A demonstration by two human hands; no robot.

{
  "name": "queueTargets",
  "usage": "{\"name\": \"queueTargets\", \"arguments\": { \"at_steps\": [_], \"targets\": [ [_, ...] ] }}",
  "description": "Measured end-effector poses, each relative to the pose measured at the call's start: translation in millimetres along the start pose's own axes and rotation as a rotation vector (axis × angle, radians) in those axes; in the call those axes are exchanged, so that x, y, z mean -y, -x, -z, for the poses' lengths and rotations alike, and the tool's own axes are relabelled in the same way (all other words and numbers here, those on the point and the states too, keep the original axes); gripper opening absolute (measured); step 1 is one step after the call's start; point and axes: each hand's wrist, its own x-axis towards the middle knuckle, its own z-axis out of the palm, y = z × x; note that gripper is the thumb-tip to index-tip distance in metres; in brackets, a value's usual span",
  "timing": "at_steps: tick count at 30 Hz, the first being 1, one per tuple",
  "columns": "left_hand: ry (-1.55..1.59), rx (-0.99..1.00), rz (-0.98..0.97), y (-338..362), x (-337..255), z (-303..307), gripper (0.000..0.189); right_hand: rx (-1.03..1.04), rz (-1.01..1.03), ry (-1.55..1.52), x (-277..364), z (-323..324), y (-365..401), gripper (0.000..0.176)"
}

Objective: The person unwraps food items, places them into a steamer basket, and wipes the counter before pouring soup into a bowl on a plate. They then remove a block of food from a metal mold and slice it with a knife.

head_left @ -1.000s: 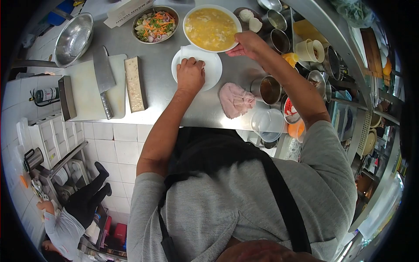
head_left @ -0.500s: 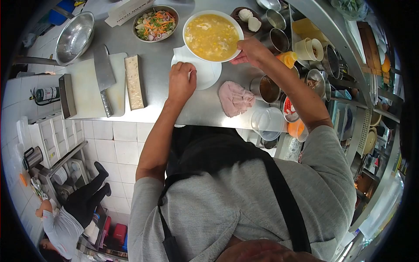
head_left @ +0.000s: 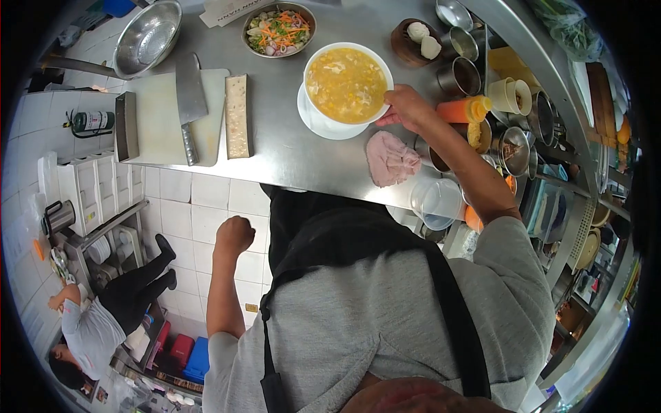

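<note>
One white soup bowl (head_left: 342,123): gripped at the rim by the right hand (head_left: 404,109), just left of its fingers.
Left hand (head_left: 235,235): curled into a loose fist, off the counter (head_left: 289,155), nothing visible in it.
Spill: likely from a tilt or jerk, with a hold on one side only.
Slip: possible against the white plate (head_left: 329,131), partly under the bowl, left of the right hand; resting or raised, impossible to tell.
Soup (head_left: 346,82): yellow, pale-flecked, near the brim.
Metal bowl (head_left: 276,56): chopped vegetables, beyond and left of the right hand.
Brown dish (head_left: 399,51): two white lumps (head_left: 430,47), beyond the right hand.
</note>
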Motion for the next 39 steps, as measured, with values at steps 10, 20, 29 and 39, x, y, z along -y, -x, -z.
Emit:
{"name": "queueTargets", "arguments": {
  "at_steps": [10, 20, 29, 39],
  "targets": [
    [1.194, -0.256, -0.191, -63, -92, 55, 0.032, 0.028, -0.042, 0.025, -37, -14, -22, 0.034],
    [0.851, -0.555, -0.058, -221, -168, 95, 0.072, -0.133, 0.209, 0.042, -42, -3, -33, 0.063],
    [0.953, -0.691, 0.054, -173, -182, 109, 0.074, -0.253, 0.625, 0.32, -80, -10, -62, 0.054],
    [1.252, -0.651, -0.029, -60, -79, 135, 0.082, -0.198, 0.744, 0.397, -4, -139, 39, 0.057]
  ]
}}
